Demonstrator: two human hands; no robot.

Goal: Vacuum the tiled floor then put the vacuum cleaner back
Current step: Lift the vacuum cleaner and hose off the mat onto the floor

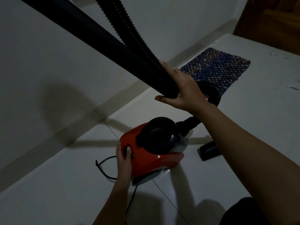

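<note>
A red canister vacuum cleaner [154, 153] with a black top handle sits on the white tiled floor [65, 184] near the wall. My left hand [124, 161] rests on its rear end, fingers pressed on a dark button there. My right hand [181, 88] grips the black rigid tube [90, 38], which runs up to the top left. A ribbed black hose [129, 30] lies alongside the tube and loops behind my right wrist down to the canister's front. A black power cord [103, 169] curls on the floor behind the canister.
A white wall with a pale skirting board [48, 143] runs diagonally at the left. A blue woven mat [217, 69] lies beyond my right hand. A black floor nozzle [209, 151] lies right of the canister. Brown wooden furniture [276, 21] fills the top right corner.
</note>
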